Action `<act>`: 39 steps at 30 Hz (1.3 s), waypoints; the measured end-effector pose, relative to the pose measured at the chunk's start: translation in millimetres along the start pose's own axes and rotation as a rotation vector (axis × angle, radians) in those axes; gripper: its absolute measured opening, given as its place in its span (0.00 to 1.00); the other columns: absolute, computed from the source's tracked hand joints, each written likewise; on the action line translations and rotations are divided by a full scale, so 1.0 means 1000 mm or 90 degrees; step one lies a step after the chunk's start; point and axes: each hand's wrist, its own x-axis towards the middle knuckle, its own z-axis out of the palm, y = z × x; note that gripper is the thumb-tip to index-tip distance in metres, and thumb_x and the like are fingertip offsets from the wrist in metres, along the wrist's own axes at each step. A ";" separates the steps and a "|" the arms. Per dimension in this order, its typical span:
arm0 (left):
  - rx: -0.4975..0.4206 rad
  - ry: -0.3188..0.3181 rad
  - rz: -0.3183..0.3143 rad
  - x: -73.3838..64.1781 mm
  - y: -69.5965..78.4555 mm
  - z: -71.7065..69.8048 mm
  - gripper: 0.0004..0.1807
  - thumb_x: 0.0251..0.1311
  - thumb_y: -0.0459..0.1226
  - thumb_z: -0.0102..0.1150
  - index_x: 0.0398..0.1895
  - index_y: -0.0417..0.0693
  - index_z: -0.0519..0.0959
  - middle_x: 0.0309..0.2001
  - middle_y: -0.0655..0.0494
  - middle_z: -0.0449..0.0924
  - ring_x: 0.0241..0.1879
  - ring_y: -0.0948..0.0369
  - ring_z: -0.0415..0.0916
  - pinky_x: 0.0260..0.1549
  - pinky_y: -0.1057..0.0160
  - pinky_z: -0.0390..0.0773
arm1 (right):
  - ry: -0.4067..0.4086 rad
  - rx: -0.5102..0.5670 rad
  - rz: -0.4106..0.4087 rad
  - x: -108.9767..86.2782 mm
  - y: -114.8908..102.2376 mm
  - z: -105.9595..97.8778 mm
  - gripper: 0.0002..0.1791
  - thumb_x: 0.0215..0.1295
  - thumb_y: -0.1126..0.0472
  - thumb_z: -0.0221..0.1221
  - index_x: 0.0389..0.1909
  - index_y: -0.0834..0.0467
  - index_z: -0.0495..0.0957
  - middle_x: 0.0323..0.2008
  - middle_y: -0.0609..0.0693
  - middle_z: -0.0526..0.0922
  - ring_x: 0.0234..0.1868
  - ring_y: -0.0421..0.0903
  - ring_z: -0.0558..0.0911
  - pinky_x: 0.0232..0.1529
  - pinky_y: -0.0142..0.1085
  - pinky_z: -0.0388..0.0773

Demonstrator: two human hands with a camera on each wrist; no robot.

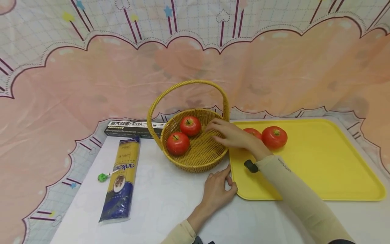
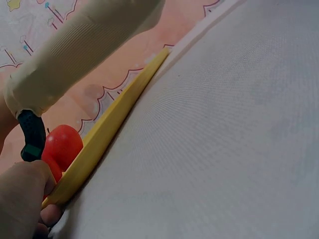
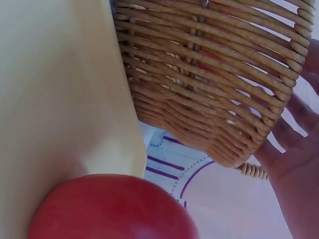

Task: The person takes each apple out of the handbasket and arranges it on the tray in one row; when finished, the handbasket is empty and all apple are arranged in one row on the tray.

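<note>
My right hand reaches over the right rim of the yellow wicker basket, its fingers loosely bent with nothing between them. Two red apples lie in the basket's left half. Two more apples sit at the left end of the yellow tray, one partly hidden by my right forearm. At the tray's near left corner, my left hand grips the rim. The left wrist view shows its thumb over the tray's edge and fingertips beneath. The right wrist view shows the palm beside the basket's rim.
Left of the basket lies a blue and yellow pasta packet, with a green lollipop against it. A black pasta box lies behind, partly covered by the basket. The basket's tall handle arches up. A patterned cloth hangs at the back.
</note>
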 end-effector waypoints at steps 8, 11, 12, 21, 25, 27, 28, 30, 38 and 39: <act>0.004 0.007 0.002 0.000 0.000 0.001 0.29 0.49 0.40 0.58 0.59 0.43 0.75 0.21 0.71 0.72 0.23 0.73 0.63 0.33 0.73 0.62 | -0.025 -0.017 -0.003 0.013 0.002 0.004 0.19 0.64 0.62 0.55 0.57 0.55 0.73 0.57 0.53 0.70 0.59 0.49 0.70 0.62 0.46 0.67; 0.008 0.009 -0.001 0.000 0.000 0.000 0.29 0.49 0.40 0.58 0.59 0.43 0.75 0.21 0.71 0.72 0.23 0.73 0.63 0.33 0.73 0.62 | -0.034 -0.029 -0.017 0.019 0.002 0.006 0.20 0.64 0.61 0.55 0.58 0.56 0.73 0.59 0.56 0.69 0.61 0.51 0.69 0.63 0.47 0.66; 0.009 0.009 -0.002 0.000 0.000 0.000 0.29 0.49 0.40 0.58 0.58 0.43 0.75 0.21 0.71 0.72 0.23 0.73 0.63 0.33 0.73 0.62 | -0.037 -0.033 -0.022 0.021 0.001 0.006 0.20 0.64 0.62 0.55 0.58 0.56 0.72 0.59 0.57 0.69 0.61 0.52 0.69 0.63 0.48 0.66; 0.007 0.014 0.001 0.000 0.001 0.000 0.29 0.48 0.40 0.58 0.58 0.43 0.75 0.21 0.71 0.73 0.21 0.74 0.61 0.32 0.73 0.62 | -0.089 -0.066 -0.012 0.036 0.000 0.011 0.23 0.65 0.61 0.54 0.62 0.53 0.69 0.62 0.59 0.65 0.60 0.53 0.70 0.60 0.47 0.68; 0.008 0.016 0.004 0.000 0.001 0.000 0.29 0.48 0.40 0.59 0.58 0.42 0.76 0.21 0.71 0.72 0.22 0.74 0.61 0.32 0.73 0.62 | -0.112 -0.085 -0.013 0.040 0.000 0.014 0.26 0.65 0.60 0.54 0.64 0.50 0.66 0.64 0.60 0.61 0.60 0.55 0.70 0.59 0.48 0.69; 0.006 0.017 0.004 0.000 0.001 0.000 0.29 0.48 0.40 0.59 0.58 0.42 0.76 0.21 0.71 0.72 0.21 0.74 0.61 0.32 0.73 0.62 | -0.120 -0.094 -0.016 0.042 0.001 0.014 0.26 0.65 0.60 0.54 0.65 0.50 0.66 0.65 0.61 0.60 0.61 0.56 0.68 0.58 0.49 0.70; 0.005 0.017 0.004 0.000 0.001 0.000 0.29 0.48 0.40 0.59 0.57 0.42 0.76 0.21 0.71 0.72 0.21 0.74 0.61 0.32 0.73 0.62 | -0.125 -0.098 -0.016 0.043 0.000 0.014 0.27 0.65 0.60 0.55 0.66 0.50 0.65 0.66 0.61 0.59 0.63 0.56 0.67 0.59 0.49 0.69; 0.003 0.017 0.003 0.000 0.001 0.001 0.29 0.48 0.40 0.59 0.58 0.42 0.76 0.21 0.71 0.73 0.21 0.74 0.61 0.32 0.73 0.62 | -0.133 -0.107 -0.018 0.046 0.000 0.015 0.29 0.64 0.60 0.55 0.67 0.51 0.64 0.69 0.60 0.56 0.66 0.58 0.64 0.61 0.51 0.67; 0.005 0.029 0.011 0.000 0.001 0.002 0.29 0.47 0.40 0.58 0.57 0.42 0.76 0.21 0.71 0.73 0.23 0.74 0.64 0.32 0.74 0.62 | -0.178 -0.140 0.001 0.062 0.000 0.019 0.34 0.62 0.63 0.58 0.70 0.48 0.61 0.75 0.50 0.43 0.73 0.60 0.49 0.66 0.53 0.61; 0.004 0.030 0.012 0.000 0.001 0.002 0.29 0.47 0.40 0.58 0.57 0.42 0.76 0.21 0.71 0.73 0.23 0.74 0.64 0.32 0.74 0.61 | -0.181 -0.140 0.008 0.063 0.000 0.020 0.35 0.62 0.63 0.58 0.70 0.47 0.60 0.76 0.50 0.41 0.74 0.59 0.48 0.65 0.53 0.62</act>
